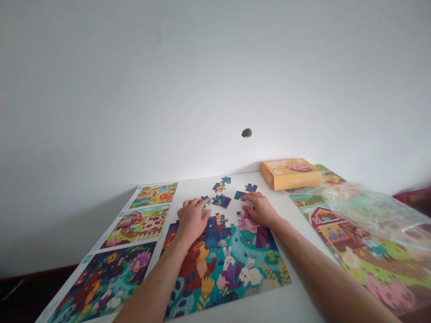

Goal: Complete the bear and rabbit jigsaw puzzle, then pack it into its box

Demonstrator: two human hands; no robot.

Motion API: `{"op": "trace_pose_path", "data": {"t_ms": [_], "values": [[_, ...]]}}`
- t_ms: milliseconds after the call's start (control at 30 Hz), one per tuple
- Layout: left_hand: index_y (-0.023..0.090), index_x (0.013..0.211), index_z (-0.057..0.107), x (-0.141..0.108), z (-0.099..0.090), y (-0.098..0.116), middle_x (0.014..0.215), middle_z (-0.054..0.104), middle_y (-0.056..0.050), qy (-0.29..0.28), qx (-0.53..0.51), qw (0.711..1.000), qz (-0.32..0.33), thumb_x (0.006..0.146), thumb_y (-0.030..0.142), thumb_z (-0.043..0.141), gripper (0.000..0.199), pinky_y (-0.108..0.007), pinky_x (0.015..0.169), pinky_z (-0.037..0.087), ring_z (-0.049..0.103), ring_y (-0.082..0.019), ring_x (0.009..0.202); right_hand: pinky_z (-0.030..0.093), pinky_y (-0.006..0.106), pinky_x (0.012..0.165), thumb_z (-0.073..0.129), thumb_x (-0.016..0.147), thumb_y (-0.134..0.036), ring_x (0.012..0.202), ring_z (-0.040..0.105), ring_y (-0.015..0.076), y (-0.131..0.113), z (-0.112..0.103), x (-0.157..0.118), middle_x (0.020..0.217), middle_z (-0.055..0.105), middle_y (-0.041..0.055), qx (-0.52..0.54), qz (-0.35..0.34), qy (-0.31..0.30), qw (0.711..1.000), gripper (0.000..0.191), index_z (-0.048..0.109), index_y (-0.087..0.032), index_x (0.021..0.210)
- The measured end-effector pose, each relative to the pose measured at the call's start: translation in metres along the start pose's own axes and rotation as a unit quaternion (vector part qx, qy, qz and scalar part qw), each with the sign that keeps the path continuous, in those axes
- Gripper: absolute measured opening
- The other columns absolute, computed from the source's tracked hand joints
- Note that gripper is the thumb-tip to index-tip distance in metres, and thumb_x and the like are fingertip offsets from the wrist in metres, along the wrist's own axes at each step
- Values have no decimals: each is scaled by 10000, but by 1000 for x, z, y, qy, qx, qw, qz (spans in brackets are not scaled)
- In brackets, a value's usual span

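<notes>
A partly assembled jigsaw puzzle (232, 264) with rabbits and a bear lies on the white table, its far edge uneven. My left hand (193, 219) rests over its upper left part, fingers spread, with the fingertips at a small dark blue puzzle piece (204, 198). Over the upper right part is my right hand (261, 210), its thumb and fingers apart. Its index fingertip touches a blue puzzle piece (239, 195). Between the hands lies a larger dark piece (222, 201). Further loose pieces, including one with orange (218, 187) and a dark blue one (251, 187), lie beyond.
A reference sheet (139, 224) with three pictures lies on the left. At the back right stands a yellow puzzle box (292, 177). A farm puzzle (363, 251) covers the right side, partly under a clear plastic bag (363, 204). A wall (202, 89) rises behind the table.
</notes>
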State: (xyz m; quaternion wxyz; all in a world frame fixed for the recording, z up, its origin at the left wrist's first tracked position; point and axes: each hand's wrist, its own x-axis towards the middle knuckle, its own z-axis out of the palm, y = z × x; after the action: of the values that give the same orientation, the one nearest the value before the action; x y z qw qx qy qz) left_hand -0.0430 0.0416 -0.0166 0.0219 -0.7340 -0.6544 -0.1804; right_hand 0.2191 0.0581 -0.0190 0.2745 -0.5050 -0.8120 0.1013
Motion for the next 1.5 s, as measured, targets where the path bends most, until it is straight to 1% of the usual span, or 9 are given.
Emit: {"op": "trace_pose_path", "data": {"t_ms": [233,367,600,800,933,1067,1167,1267,1500], "values": [[229,1333,490,3,4,-5,1292,575,-123,9,-5,998,-58,856,375,515,499,-512,923,362,386,-336,1215,398,377,959,577,808,-199,1053,506,226,3,3,0,1116,566,89,1,12,73,997,303,658,-214,1099],[234,1299,514,5,3,-6,1226,622,-109,6,-24,997,-73,842,346,543,472,-480,904,387,438,-317,1173,401,371,954,570,806,-191,1026,506,220,3,3,0,1090,561,87,16,7,84,996,290,657,-205,1083],[236,1222,574,7,3,-10,1088,642,-76,41,-62,996,-48,795,260,608,428,-420,903,432,538,-275,1064,406,363,947,570,801,-182,1018,510,217,0,2,-1,1063,567,82,23,11,80,996,289,662,-199,1075],[229,1111,629,3,-2,1,1001,563,-55,127,-229,965,28,846,230,541,279,-314,878,492,601,-176,931,415,354,928,576,807,-191,996,535,211,-2,-1,1,1037,602,78,43,9,93,995,260,667,-197,1051],[225,1010,652,-5,-5,17,988,633,-46,22,-334,934,127,847,304,581,195,-307,856,509,615,-177,923,446,308,828,541,864,-244,848,575,168,-11,-7,0,940,658,48,102,-13,53,993,245,661,-207,1074],[244,1143,608,-10,-2,25,1078,665,-41,-68,-361,921,132,846,280,574,302,-331,888,513,630,-188,973,449,267,759,572,868,-296,795,589,148,-27,-9,-4,879,687,25,172,-55,-51,982,287,648,-236,1138],[253,1192,585,-11,0,26,1122,666,-33,-76,-339,929,130,812,249,609,381,-352,949,484,624,-200,1030,445,252,749,618,839,-281,787,591,142,-35,-5,-5,871,691,17,201,-64,-78,974,310,646,-235,1144],[258,1224,565,-10,-1,25,1173,653,-32,-74,-323,934,136,787,235,633,442,-357,984,461,609,-206,1075,434,247,736,602,841,-244,756,577,135,-35,0,-4,830,684,5,187,-50,-57,979,255,668,-241,1087],[232,1232,575,-9,-4,24,1170,650,-55,-62,-332,931,137,866,170,471,385,-341,950,485,614,-184,1050,429,264,755,569,809,-184,796,583,156,-29,0,-4,824,693,-2,128,-17,-41,991,269,675,-249,1048]]}}
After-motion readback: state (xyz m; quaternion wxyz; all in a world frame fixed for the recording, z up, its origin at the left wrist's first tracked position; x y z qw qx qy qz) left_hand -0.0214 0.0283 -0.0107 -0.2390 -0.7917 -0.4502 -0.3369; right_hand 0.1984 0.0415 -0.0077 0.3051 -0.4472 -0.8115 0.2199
